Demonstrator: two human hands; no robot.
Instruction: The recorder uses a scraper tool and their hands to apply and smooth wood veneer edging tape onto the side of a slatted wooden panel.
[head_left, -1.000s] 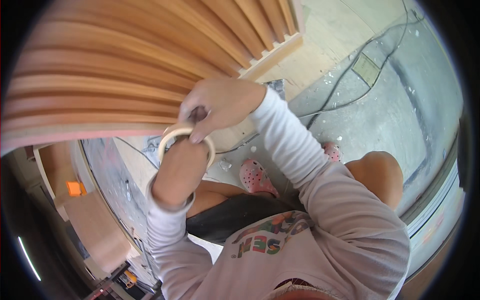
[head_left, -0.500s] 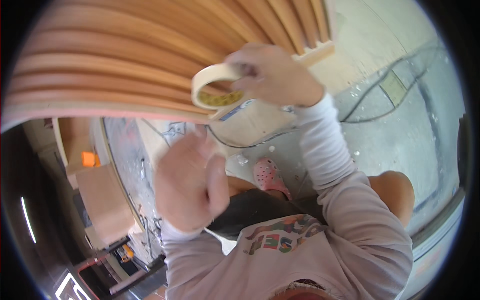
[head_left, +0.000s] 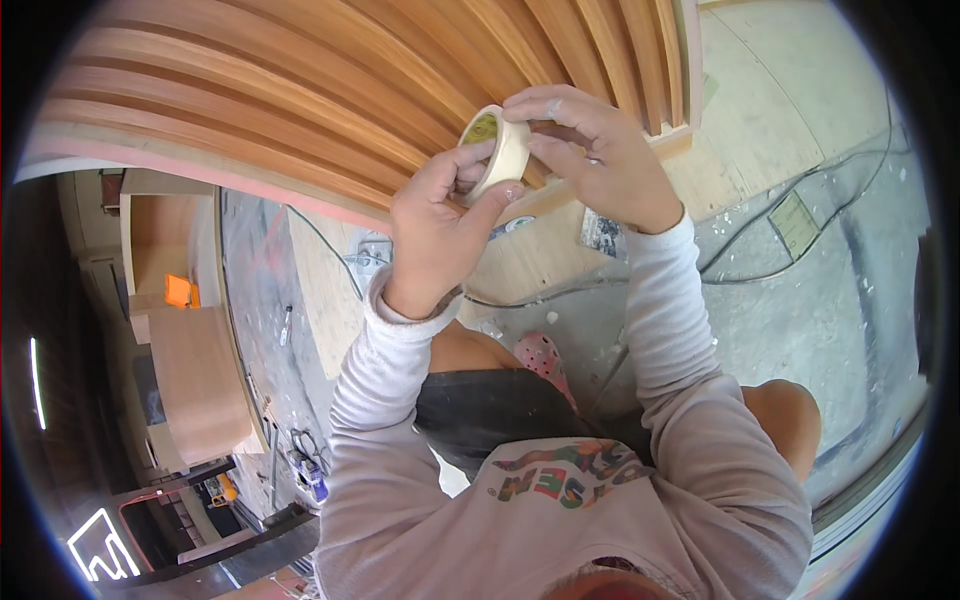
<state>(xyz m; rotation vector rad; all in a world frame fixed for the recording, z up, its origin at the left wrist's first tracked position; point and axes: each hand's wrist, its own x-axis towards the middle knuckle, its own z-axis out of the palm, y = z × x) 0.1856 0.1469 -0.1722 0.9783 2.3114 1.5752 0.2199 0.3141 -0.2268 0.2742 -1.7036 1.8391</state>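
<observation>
the left hand (head_left: 440, 225) is gripping a roll of tape (head_left: 513, 158). its fingers go into the hole of the roll, and its thumb presses on the outside, near the bottom. the right hand (head_left: 605, 165) is on the other side. its bent fingers and thumb touch the top and the outside of the roll, but i cannot tell if they squeeze it. one right finger has a pale grey patch or band on it.

the roll is cream outside and yellow inside. it is tilted, with its hole facing left. it is between the two hands, in front of the big wooden panel (head_left: 300, 85). i cannot tell if it touches the panel. the panel has long brown strips with gaps between them, and a pink edge (head_left: 250, 185) along the near side.

the person wears a light top (head_left: 570, 520) with a bright print, and dark shorts (head_left: 480, 405). a pink shoe (head_left: 543, 362) with holes is on the grey floor (head_left: 760, 340), which has white specks. to the right, a dark cord (head_left: 745, 281) curves past a greenish flat square (head_left: 795, 226). far to the left, a small orange thing (head_left: 179, 291) is by some wooden boxes (head_left: 200, 375).
</observation>
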